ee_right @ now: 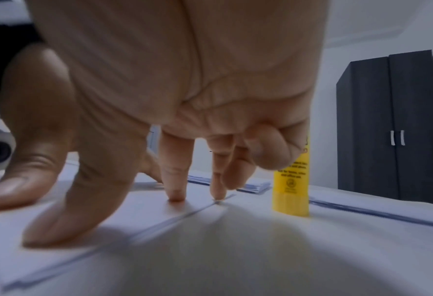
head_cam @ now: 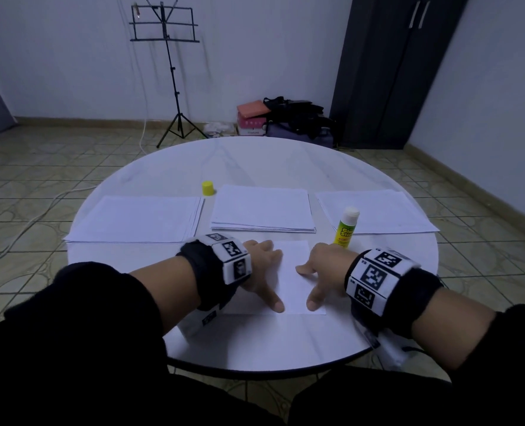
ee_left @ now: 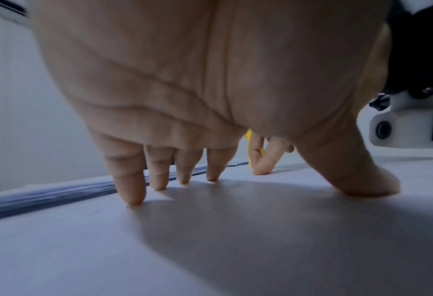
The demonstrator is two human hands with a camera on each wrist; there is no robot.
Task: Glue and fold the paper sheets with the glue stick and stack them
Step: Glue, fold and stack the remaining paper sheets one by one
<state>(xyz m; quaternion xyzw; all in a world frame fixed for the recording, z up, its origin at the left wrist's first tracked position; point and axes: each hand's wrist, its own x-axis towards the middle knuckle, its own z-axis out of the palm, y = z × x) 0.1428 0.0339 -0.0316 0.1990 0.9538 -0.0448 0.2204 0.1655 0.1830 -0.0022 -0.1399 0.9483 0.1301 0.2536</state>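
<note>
Home room: tiled floor (head_cam: 55,167), wardrobe (head_cam: 387,72), music stand (head_cam: 165,26).

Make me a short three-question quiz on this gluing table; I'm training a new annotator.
1. True or false: the glue stick stands upright with its cap off.
2. How many paper stacks lie beyond the folded sheet?
3. Which hand holds the yellow cap: A left hand, B right hand, C neither?

Key: 1 true. 2 three: left stack, middle stack, right stack. 3 C; both hands press fingertips on the sheet.
</note>
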